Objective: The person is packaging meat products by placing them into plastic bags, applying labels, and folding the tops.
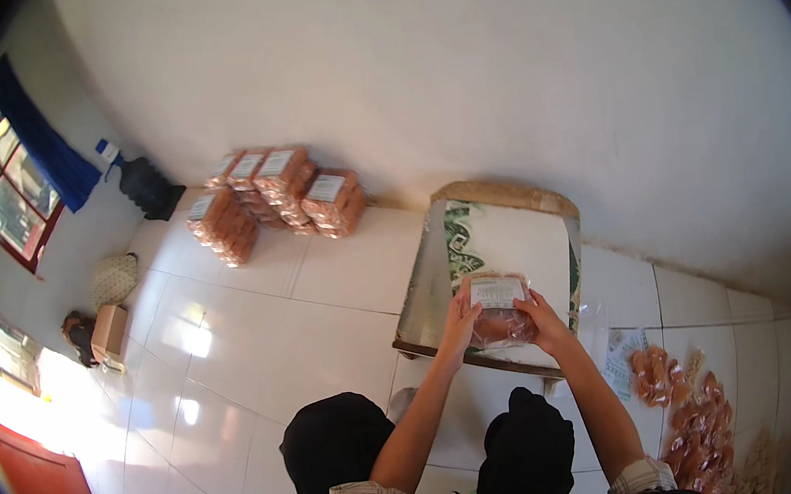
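Observation:
A clear plastic packet [502, 325] of reddish-brown pieces, with a white printed label on its upper part, is between my two hands. My left hand [463, 322] grips its left side, and my right hand [542, 320] grips its right side, thumbs over the front. The packet is at the near part of a low table [522, 242] with a white top and a green printed pattern along its left. Whether the packet rests on the top or is held just above it, I cannot tell.
Stacked labelled packets [281, 187] stand by the wall at the far left. Loose reddish-brown packets [699, 427] lie on the floor at right, beside printed sheets [620, 363]. A large water bottle [144, 183], a cardboard box [110, 330] and a red door [38, 493] are at left.

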The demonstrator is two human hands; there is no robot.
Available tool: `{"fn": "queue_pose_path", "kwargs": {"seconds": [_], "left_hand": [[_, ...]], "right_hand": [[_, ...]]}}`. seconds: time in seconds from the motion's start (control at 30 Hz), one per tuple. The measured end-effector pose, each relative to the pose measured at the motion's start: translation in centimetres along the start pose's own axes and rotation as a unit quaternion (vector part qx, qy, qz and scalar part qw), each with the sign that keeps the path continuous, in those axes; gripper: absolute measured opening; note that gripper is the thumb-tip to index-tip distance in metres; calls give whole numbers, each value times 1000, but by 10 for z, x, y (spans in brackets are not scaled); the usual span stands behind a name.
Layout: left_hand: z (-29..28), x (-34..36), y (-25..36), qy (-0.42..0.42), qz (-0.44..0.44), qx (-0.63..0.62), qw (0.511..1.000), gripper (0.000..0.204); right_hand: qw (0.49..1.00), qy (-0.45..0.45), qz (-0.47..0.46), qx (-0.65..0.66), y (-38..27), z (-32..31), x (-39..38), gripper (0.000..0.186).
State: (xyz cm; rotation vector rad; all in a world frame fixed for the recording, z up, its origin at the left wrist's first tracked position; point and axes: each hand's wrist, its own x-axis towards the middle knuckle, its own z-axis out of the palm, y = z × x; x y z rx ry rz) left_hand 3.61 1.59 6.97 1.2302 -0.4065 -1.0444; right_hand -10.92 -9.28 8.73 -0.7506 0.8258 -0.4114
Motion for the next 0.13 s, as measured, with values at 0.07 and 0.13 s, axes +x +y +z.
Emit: {"fn": "queue_pose_path", "kwargs": {"seconds": [0.07, 0.13], "left_hand": [[-6, -16, 36, -24, 56, -36, 997, 61], [-14, -34, 77, -39, 155, -74, 984, 65]], "right_hand": [[997, -24, -53, -45, -16, 31, -10, 74], [990, -74, -109, -58, -41, 80, -34, 74]]}}
